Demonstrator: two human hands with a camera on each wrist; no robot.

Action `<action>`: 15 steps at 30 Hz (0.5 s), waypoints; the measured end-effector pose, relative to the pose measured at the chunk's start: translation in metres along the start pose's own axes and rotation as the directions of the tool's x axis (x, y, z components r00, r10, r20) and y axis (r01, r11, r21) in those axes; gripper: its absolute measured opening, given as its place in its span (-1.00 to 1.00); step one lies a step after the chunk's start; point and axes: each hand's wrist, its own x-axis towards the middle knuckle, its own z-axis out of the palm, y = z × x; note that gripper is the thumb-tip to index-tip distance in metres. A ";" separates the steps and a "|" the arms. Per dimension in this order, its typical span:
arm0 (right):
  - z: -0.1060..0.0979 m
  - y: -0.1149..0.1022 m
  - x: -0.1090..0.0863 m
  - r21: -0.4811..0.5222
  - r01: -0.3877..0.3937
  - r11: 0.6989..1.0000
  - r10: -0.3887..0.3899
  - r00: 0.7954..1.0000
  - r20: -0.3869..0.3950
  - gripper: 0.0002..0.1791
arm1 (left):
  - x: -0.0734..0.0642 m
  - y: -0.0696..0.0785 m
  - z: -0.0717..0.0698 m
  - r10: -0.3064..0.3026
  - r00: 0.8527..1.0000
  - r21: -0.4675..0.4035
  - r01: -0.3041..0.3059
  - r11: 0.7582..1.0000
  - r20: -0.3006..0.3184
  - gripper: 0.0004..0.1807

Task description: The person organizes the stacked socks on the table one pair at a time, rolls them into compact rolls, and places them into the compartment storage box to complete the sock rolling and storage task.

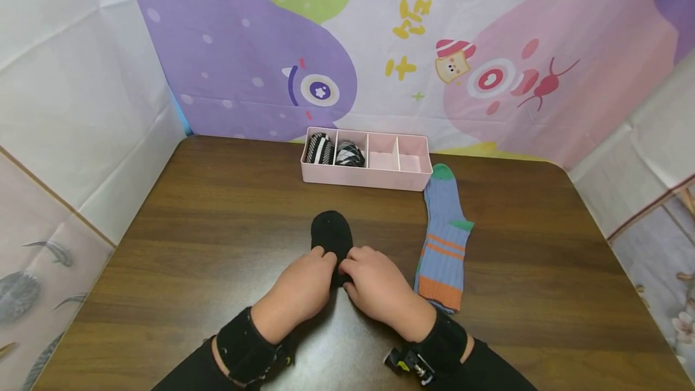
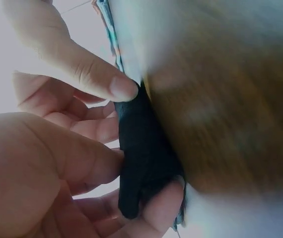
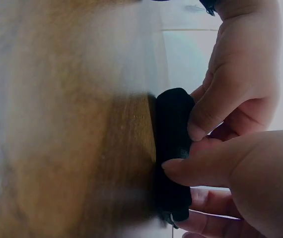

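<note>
A black sock [image 1: 332, 231] lies on the brown table in front of me, its toe end pointing away and its near end rolled up in a thick fold. My left hand [image 1: 305, 285] pinches the left side of that roll. From the right, my right hand [image 1: 382, 287] grips the same roll, thumb and fingers curled about it. In the left wrist view the rolled sock [image 2: 144, 144] shows between both thumbs and the fingertips. The right wrist view has the roll [image 3: 172, 129] low against the tabletop, with both hands on it.
A pink box [image 1: 364, 178] with several compartments stands at the table's back; the two left ones hold rolled black-and-white socks [image 1: 320, 149]. Right of my hands lie blue socks [image 1: 446, 240] with orange cuffs and green toes, laid flat. A printed cloth [image 1: 402, 101] hangs behind the table.
</note>
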 end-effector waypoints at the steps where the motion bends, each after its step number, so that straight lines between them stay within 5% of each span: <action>1: 0.000 0.000 0.000 -0.002 0.002 1.000 -0.002 1.000 -0.002 -0.82 | 0.000 0.000 0.000 0.001 1.000 0.007 -0.001 1.000 -0.003 -0.84; 15: 0.002 0.000 0.001 0.063 -0.035 0.997 0.031 0.998 0.055 -0.84 | 0.000 -0.002 0.002 0.043 0.998 0.083 -0.039 0.996 -0.053 -0.88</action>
